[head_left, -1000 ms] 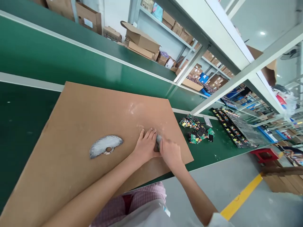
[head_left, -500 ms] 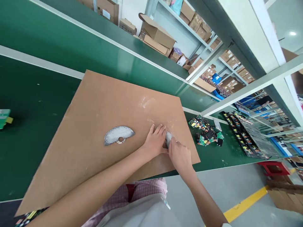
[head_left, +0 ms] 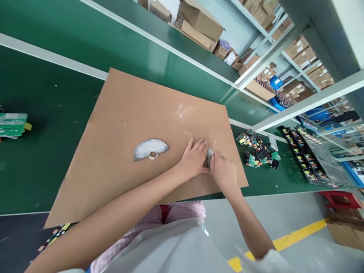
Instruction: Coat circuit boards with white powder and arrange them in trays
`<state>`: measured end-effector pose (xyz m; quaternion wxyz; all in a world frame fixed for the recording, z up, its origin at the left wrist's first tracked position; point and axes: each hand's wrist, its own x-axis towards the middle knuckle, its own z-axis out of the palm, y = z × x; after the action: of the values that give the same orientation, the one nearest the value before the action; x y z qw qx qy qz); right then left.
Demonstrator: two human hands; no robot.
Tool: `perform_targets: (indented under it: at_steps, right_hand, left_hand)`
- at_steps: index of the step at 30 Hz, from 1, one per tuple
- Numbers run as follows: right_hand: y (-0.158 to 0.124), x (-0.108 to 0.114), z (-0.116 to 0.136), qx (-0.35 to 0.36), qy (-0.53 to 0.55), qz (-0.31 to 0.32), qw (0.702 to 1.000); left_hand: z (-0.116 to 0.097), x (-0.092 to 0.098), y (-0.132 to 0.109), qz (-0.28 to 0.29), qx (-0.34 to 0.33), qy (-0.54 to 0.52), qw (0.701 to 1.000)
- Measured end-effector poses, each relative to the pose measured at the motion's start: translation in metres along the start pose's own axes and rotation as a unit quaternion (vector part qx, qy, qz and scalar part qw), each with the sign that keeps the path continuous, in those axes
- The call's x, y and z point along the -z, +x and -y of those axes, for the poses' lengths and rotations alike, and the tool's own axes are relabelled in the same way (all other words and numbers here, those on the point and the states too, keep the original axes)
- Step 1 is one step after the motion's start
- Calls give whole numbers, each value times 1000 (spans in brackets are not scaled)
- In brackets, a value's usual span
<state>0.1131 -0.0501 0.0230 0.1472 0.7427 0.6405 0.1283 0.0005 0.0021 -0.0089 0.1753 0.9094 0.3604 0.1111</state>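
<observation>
My left hand [head_left: 195,156] lies on a brown board [head_left: 119,110], fingers stretched out flat and thumb toward my right hand. My right hand [head_left: 224,170] is closed at the edge of a grey, speckled piece [head_left: 210,153]. Most of that piece is hidden by the two hands; its visible part looks like the worn grey disc piece nearby. Left of my hands, a half-round grey disc piece [head_left: 150,147] with a centre hole rests on the board, apart from both hands.
The board lies on a green workbench [head_left: 57,110]. Loose circuit boards [head_left: 258,151] are heaped right of it, with black racks of parts [head_left: 307,157] beyond. A green circuit board [head_left: 13,124] sits at far left. A metal post [head_left: 307,101] slants across the right. A red stool [head_left: 339,199] stands on the floor.
The view has shifted, so the bench and board appear further right and higher. Both hands keep about the same place on the board, and the half-round disc piece has not moved on it.
</observation>
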Motion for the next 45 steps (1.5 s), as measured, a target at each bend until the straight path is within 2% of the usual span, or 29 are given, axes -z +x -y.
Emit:
perform_targets:
  at_steps: [4,10,16,22,26,28,32,34,40,45]
  right_hand:
    - [18,2,2,-6,2,-40,999]
    - [-3,1,-1,4,-16,13,1000]
    - [23,6,-1,-6,16,-35,999]
    - [-5,5,-2,-20,9,39,999]
    - [15,6,1,-21,15,-10,1000]
    - [19,7,0,-15,14,-15,1000]
    - [-3,8,-5,0,0,31,1000]
    - [-9,7,-6,5,-1,32,999]
    - [19,3,-2,-1,25,-46,999]
    - [-4,1,-6,20,5,2,1000]
  left_hand:
    - [1,-2,2,-4,2,-5,1000]
    - [0,-3,1,-1,-8,2,1000]
    - [-2,1,3,7,1,-12,1000]
    - [-2,0,1,1,-8,-3,1000]
    - [-1,-2,2,-21,-10,-10,1000]
    - [-1,-2,3,-16,-6,-12,1000]
    - [-2,1,2,4,-3,-3,1000]
    - [-3,2,2,-2,-8,0,1000]
    - [-2,-1,4,-28,-6,-11,1000]
    - [-2,0,3,-17,-5,-6,1000]
